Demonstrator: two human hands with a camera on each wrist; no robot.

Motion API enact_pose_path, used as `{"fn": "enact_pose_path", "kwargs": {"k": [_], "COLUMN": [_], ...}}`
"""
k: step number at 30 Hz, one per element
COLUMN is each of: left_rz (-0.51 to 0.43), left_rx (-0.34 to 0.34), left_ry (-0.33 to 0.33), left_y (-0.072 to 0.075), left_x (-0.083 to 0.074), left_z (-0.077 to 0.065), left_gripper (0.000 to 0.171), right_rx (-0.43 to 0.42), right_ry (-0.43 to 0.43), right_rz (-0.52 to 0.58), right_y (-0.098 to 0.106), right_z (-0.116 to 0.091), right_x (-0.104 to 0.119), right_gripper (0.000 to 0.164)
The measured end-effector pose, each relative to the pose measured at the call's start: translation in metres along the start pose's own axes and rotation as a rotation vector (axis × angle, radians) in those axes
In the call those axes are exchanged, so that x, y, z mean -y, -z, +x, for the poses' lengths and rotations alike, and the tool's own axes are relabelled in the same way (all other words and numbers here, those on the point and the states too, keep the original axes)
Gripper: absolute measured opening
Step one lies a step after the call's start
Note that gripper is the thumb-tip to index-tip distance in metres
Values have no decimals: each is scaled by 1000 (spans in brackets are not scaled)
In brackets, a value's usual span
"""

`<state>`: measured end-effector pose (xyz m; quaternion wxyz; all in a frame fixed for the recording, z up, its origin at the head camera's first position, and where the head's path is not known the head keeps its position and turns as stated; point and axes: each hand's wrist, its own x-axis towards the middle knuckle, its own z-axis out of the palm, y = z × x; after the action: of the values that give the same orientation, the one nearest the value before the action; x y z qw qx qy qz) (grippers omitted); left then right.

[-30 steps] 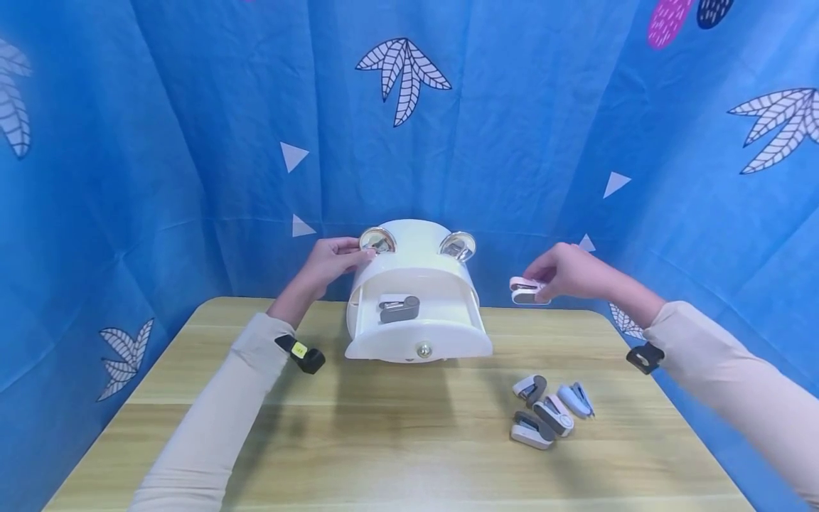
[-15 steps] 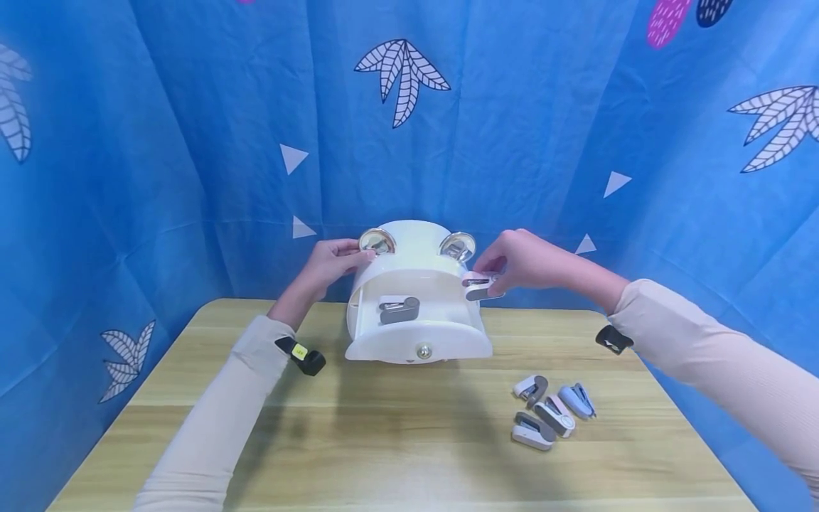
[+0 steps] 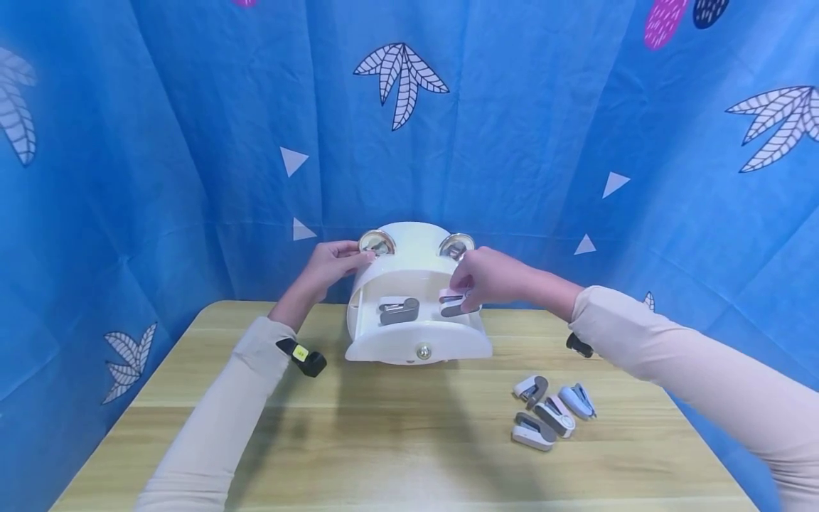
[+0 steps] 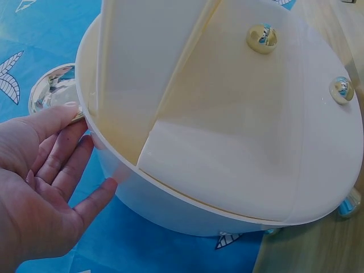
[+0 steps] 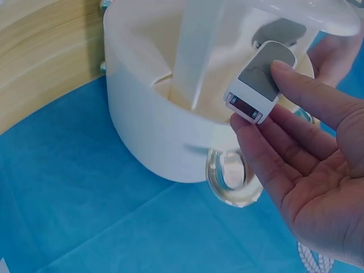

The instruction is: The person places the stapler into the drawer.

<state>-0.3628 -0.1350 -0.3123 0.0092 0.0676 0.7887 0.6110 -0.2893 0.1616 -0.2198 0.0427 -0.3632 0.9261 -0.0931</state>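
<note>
A white rounded storage box [image 3: 416, 245] with two shiny gold ears stands at the back of the table, its upper drawer [image 3: 377, 346] pulled out. My left hand [image 3: 329, 264] pinches the box's left ear [image 4: 51, 88] between thumb and fingers. Over the right part of the drawer, my right hand [image 3: 495, 276] holds a small white, pink and grey stapler [image 5: 261, 77], thumb on its grey face. Inside the drawer, towards the left, lies another stapler [image 3: 399, 311], grey and white. The right ear [image 5: 230, 176] sits just behind my right hand.
Several small staplers lie grouped on the table at the right front, among them a light blue one [image 3: 578, 401] and a white and grey one [image 3: 533, 432]. A blue patterned curtain [image 3: 512, 142] hangs behind and along both sides of the wooden table [image 3: 384, 455].
My right hand has carried the stapler leftwards from beyond the box's right side, then down over the open drawer. My left hand has stayed at the left ear.
</note>
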Motion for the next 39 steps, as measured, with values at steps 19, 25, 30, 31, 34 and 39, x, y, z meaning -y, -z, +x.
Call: {"fn": "enact_pose_path", "kwargs": {"k": [19,25,30,31,34,39], "left_rz": [-1,1,2,1,7,10], "left_rx": [-9,-14,-4,-2,-2,-2], "left_ry": [-17,-16,-13,-14,-20,-17], "left_y": [-1,-1,-1,-2,-1,-1], "left_x": [2,5,5,5,5,4], "left_z": [-1,-1,-2,-2,-1,1], "left_gripper": [49,48,47,47,48,49], "right_rx": [-67,-114,-127,-133,-133,-125], "right_ry": [-10,6,12,13,7,5], "right_rz": [25,12,5,6,17,22], "right_y": [-26,-35,-37,-36,-31,-22], "right_z": [5,6,7,7,8,9], "right_x": [-8,-10,-11,-11,-10,-7], "right_gripper": [12,13,11,9,18,37]}}
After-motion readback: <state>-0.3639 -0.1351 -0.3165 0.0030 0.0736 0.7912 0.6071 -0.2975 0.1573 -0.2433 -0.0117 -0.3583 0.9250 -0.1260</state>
